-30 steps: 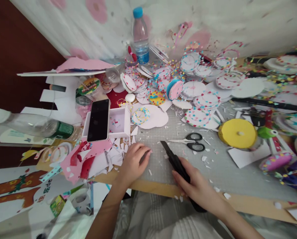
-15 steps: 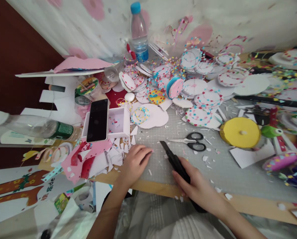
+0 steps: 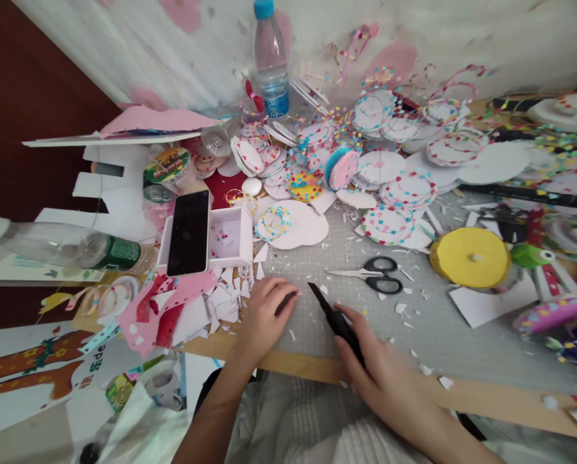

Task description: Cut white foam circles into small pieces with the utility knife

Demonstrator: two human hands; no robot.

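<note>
Left of the cutting mat (image 3: 312, 258) on the counter (image 3: 302, 365), a white box (image 3: 233, 262) holds small coloured bits (image 3: 219, 240) in its right part; a phone (image 3: 189, 233) lies across its left part. Behind, an upright blue-capped bottle (image 3: 271, 55) contains clear liquid; a green-labelled bottle (image 3: 60, 240) lies sideways, its contents unclear. The right hand's (image 3: 380, 367) grip is wrapped around a black utility knife (image 3: 342, 327) over the mat's near side. The left hand's (image 3: 266, 316) grip is loosely curled; whether it pinches anything, I cannot tell.
</note>
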